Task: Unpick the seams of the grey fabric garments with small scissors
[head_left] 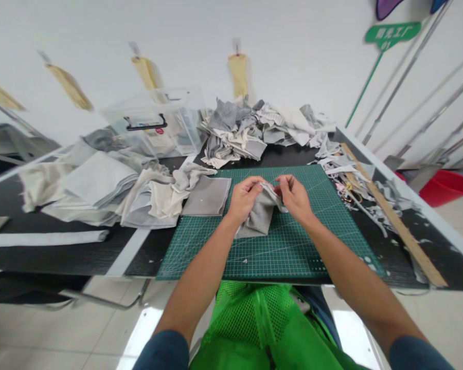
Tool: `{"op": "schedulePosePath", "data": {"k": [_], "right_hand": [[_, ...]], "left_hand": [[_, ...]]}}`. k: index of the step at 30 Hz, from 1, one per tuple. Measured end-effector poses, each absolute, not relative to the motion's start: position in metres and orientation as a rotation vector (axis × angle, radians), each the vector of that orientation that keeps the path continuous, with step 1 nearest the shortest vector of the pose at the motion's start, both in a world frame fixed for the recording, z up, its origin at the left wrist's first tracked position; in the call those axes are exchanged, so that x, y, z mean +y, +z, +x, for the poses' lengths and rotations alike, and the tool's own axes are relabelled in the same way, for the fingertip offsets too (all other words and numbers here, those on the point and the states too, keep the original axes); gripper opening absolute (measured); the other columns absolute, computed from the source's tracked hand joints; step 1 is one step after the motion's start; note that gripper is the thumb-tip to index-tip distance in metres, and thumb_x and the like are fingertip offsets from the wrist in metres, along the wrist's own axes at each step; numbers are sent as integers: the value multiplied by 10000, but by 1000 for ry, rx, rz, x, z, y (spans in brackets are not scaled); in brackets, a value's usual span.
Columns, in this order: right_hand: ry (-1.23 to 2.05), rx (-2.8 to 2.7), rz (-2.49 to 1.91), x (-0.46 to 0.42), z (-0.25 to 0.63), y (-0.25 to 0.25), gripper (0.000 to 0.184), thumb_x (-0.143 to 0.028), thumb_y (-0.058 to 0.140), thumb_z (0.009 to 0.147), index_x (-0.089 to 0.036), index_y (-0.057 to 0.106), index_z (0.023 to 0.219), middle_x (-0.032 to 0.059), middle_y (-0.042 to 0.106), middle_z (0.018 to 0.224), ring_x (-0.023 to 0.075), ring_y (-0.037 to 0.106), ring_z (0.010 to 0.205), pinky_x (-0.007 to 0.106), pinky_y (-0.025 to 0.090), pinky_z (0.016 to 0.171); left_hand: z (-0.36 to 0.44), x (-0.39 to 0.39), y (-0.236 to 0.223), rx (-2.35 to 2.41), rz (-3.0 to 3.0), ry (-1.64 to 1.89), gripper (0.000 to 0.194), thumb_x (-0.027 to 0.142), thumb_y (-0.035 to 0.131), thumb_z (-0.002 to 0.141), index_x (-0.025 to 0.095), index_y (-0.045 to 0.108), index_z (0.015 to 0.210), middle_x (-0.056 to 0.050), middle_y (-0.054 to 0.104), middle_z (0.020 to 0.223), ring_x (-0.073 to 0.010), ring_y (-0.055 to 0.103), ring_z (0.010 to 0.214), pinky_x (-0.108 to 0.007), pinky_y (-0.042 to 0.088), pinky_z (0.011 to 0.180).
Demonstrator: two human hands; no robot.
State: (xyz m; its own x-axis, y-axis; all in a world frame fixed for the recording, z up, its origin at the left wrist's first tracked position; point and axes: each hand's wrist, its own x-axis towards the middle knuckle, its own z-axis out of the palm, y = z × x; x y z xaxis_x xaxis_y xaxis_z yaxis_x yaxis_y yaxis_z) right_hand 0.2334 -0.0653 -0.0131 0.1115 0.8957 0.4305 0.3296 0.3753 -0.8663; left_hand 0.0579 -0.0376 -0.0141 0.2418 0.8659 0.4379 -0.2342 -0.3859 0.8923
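Observation:
A grey piece of cloth (257, 218) hangs from both hands over the green cutting mat (293, 246), its lower end resting on the mat. My left hand (244, 198) pinches its top edge between thumb and fingers. On the other side, my right hand (294, 198) has its fingers closed at the cloth's upper right edge, which is folded over there. Left of the hands lies a flat grey cloth square (208, 196), partly on the mat's corner.
Cloth piles (96, 180) cover the table's left, with a clear plastic box (158, 123) behind. A heap of grey and white scraps (239, 128) stands at the back. A wooden ruler (393, 216) and thin offcuts lie right of the mat. A red bucket (449, 185) stands beyond.

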Motion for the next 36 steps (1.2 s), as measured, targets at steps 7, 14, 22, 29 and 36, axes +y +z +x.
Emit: {"op": "schedulePosePath", "data": {"k": [7,14,22,29,36], "right_hand": [[506,-1571,-1220,-62,234,-20,371,-388,605,915,-228,530,1241,14,694,832,202,649,717,353,500,710],[624,-1632,-1117,-60,238,-19,235,-320,558,919,-207,628,1113,63,728,1040,213,676,893,371,540,820],[588,-1657,-1033,-64,234,-17,496,-459,549,990,-232,545,1431,65,733,1099,220,691,932,381,562,852],[466,-1717,-1003,-71,230,-16,408,-457,611,965,-262,640,1323,75,720,1235,242,694,1044,414,553,929],[232,-1762,-925,-79,226,-3,273,-399,624,964,-239,727,1159,67,743,1023,215,681,931,375,560,858]], "left_hand": [[62,-36,-20,716,1529,1337,225,374,752,848,181,735,961,-31,719,900,-140,630,810,-259,490,781],[61,-34,-19,713,1418,1310,253,394,749,847,172,703,959,-23,713,833,-129,630,722,-257,493,722],[62,-37,-12,572,1290,1359,259,367,768,842,205,625,984,19,669,738,-118,617,643,-258,493,685],[59,-39,-10,534,1244,1360,317,401,807,811,216,610,978,23,658,753,-113,599,637,-247,480,656],[59,-42,-7,526,1256,1334,304,392,842,780,179,657,891,12,650,799,-100,593,710,-224,477,702]]}}
